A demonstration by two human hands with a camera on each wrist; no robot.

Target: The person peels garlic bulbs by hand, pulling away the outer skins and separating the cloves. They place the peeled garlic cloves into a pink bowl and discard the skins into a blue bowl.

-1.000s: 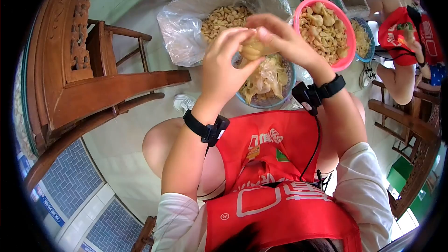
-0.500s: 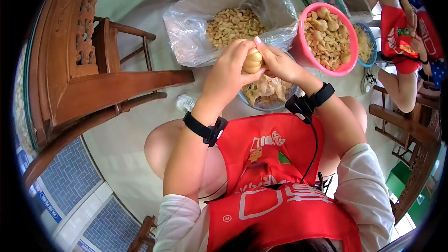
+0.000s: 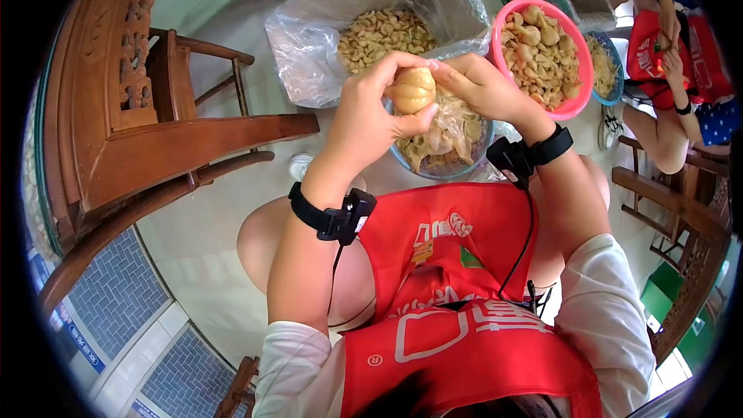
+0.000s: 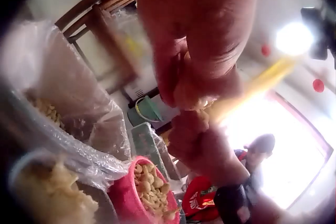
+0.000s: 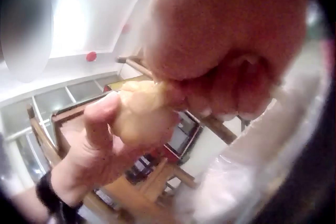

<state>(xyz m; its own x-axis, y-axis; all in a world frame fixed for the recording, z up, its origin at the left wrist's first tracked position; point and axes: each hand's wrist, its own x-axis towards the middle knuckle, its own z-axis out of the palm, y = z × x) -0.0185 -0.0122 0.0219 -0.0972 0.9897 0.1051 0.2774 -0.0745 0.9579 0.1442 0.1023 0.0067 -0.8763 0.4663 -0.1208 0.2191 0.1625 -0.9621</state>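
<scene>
My left hand (image 3: 361,112) holds a yellowish garlic bulb (image 3: 414,91) between thumb and fingers, its ribbed cloves facing up in the head view. At the bulb's upper right, my right hand (image 3: 489,89) pinches its end with thumb and forefinger, the other fingers curled. In the right wrist view the bulb (image 5: 142,113) sits between the left thumb and the right fingertips. Below the hands, papery peels (image 3: 447,138) lie in a blue bowl (image 3: 443,176). The left wrist view mostly hides the bulb behind the fingers.
Beyond the hands stands a bin (image 3: 298,62) lined with clear plastic, holding loose cloves (image 3: 383,37). A pink bucket (image 3: 586,70) full of garlic is at the right, with another blue bowl (image 3: 617,85) beside it. Wooden furniture (image 3: 209,143) stands left. Another person (image 3: 669,70) sits far right.
The right hand has come down from over the bulb to its side and now pinches its end. More of the bulb shows in the left hand's grip.
</scene>
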